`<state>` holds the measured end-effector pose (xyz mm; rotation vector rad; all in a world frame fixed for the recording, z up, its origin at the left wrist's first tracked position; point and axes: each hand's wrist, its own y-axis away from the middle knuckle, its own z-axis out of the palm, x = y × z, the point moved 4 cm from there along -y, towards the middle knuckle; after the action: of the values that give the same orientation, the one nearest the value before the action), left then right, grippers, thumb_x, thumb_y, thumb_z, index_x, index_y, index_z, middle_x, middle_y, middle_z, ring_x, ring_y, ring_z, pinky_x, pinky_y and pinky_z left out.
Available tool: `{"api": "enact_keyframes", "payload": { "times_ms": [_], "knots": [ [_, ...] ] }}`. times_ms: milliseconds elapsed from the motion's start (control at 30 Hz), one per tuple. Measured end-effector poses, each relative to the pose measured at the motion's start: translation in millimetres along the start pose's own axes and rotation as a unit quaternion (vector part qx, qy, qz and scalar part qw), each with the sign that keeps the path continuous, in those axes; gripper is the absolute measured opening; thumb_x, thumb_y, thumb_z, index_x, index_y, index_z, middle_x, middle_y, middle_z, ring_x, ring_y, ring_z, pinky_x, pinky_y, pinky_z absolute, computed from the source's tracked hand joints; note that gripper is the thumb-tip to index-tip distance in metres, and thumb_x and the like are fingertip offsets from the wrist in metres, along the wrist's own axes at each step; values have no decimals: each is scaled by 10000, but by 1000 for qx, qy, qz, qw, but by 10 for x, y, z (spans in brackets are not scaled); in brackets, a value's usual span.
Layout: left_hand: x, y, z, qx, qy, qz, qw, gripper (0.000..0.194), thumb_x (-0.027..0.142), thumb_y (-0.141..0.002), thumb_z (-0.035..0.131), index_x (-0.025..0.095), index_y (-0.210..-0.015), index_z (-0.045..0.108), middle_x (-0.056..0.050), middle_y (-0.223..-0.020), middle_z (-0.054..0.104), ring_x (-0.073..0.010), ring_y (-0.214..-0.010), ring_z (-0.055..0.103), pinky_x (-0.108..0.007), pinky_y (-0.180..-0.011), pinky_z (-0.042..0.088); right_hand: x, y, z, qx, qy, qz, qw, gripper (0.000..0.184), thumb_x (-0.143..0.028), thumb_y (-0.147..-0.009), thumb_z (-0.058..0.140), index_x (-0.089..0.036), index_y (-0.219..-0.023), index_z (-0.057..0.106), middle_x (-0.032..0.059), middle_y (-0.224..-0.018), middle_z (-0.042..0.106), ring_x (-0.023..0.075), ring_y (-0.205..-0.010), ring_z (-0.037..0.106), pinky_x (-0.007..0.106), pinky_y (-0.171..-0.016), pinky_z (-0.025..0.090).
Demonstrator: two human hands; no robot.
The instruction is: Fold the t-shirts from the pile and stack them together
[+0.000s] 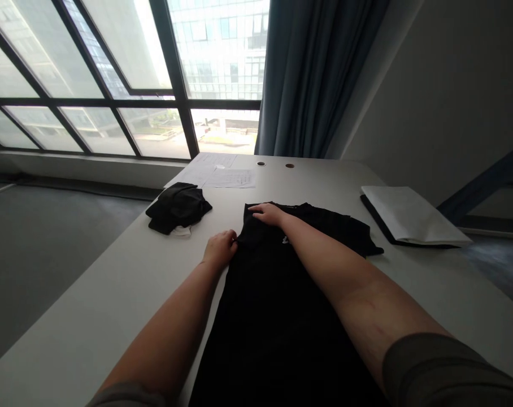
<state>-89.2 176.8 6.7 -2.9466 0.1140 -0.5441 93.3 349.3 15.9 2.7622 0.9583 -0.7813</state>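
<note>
A black garment [277, 316], its exact kind unclear, lies spread over the white table and runs toward me past the lower edge of the view. My left hand [220, 247] is closed at its left edge, pinching the black cloth between the fingers. Flat on the upper left part of the garment rests my right hand [268, 213], fingers stretched out and pointing left. A small white mark shows on the cloth beside my right forearm. To the right, part of the garment [337, 223] extends outward in folds.
A folded black cloth bundle [178, 206] sits at the table's left edge. Printed papers [231, 177] lie at the far end near two round cable holes. On the right is a white, flat folded item [409, 212] over something black. Windows and a blue curtain [311, 79] stand behind the table [91, 316].
</note>
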Motion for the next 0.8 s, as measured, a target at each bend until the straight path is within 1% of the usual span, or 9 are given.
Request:
{"api": "enact_keyframes", "payload": {
  "times_ms": [67, 167, 267, 333, 400, 500, 600, 700, 800],
  "knots": [
    [-1, 10, -18, 5, -13, -14, 1000, 142, 231, -902, 575, 274, -1011, 655, -29, -1013, 735, -224, -962, 668, -331, -838, 455, -70, -223, 54, -32, -5, 39, 999, 315, -286, -927, 639, -297, -1204, 789, -14, -1270, 756, 206, -1239, 657, 280, -1111, 458],
    [-5, 13, -28, 3, -25, -30, 999, 157, 248, -896, 572, 283, -1027, 652, -31, -1018, 727, -230, -956, 662, -335, -818, 452, -88, -461, 82, -29, 1, 79, 996, 326, -284, -952, 589, -254, -1208, 789, 13, -1229, 772, 203, -1179, 681, 258, -1057, 481],
    [-7, -2, -24, -1, -39, -33, 999, 149, 266, -895, 574, 273, -1023, 650, -43, -1019, 716, -240, -970, 654, -342, -822, 454, -52, -590, 107, -48, 4, 112, 993, 304, -259, -917, 626, -246, -1160, 807, 18, -1137, 798, 201, -1038, 722, 250, -969, 521],
    [-2, -14, -24, 0, -48, -26, 999, 137, 270, -892, 578, 262, -1010, 648, -51, -1023, 711, -246, -977, 646, -350, -826, 458, -45, -632, 124, -72, 2, 117, 991, 255, -245, -893, 655, -262, -1076, 832, -1, -1023, 814, 180, -901, 735, 237, -891, 542],
    [11, -23, -30, 1, -54, -13, 998, 138, 263, -886, 584, 253, -1008, 649, -59, -1036, 709, -254, -994, 636, -361, -843, 463, -56, -657, 124, -79, 2, 110, 991, 233, -243, -890, 662, -278, -1036, 840, -21, -972, 815, 158, -838, 726, 223, -855, 542],
    [37, -22, -44, -8, -63, 0, 998, 166, 243, -879, 596, 255, -1031, 659, -66, -1057, 702, -264, -1022, 621, -378, -872, 470, -72, -696, 106, -48, 22, 105, 993, 262, -214, -890, 640, -261, -1059, 835, -14, -1037, 810, 154, -922, 719, 208, -878, 526],
    [60, -10, -60, -14, -71, -3, 997, 208, 230, -890, 592, 272, -1076, 675, -67, -1074, 684, -262, -1029, 610, -380, -885, 475, -73, -740, 136, -6, 55, 111, 992, 310, -181, -906, 584, -226, -1102, 820, 16, -1097, 795, 171, -1035, 701, 226, -941, 512],
    [79, 3, -77, -5, -75, -15, 997, 284, 207, -919, 562, 290, -1164, 678, -78, -1127, 654, -258, -1049, 594, -375, -892, 474, -91, -742, 247, 24, 86, 105, 991, 312, -182, -923, 562, -212, -1107, 812, 52, -1151, 764, 204, -1122, 661, 280, -1040, 475],
    [102, 18, -88, -16, -91, -33, 995, 306, 200, -945, 532, 287, -1195, 685, -103, -1161, 637, -273, -1070, 580, -389, -871, 476, -140, -656, 383, 56, 109, 89, 988, 335, -211, -958, 534, -207, -1191, 774, 116, -1298, 676, 262, -1226, 580, 363, -1109, 425]
  ]
}}
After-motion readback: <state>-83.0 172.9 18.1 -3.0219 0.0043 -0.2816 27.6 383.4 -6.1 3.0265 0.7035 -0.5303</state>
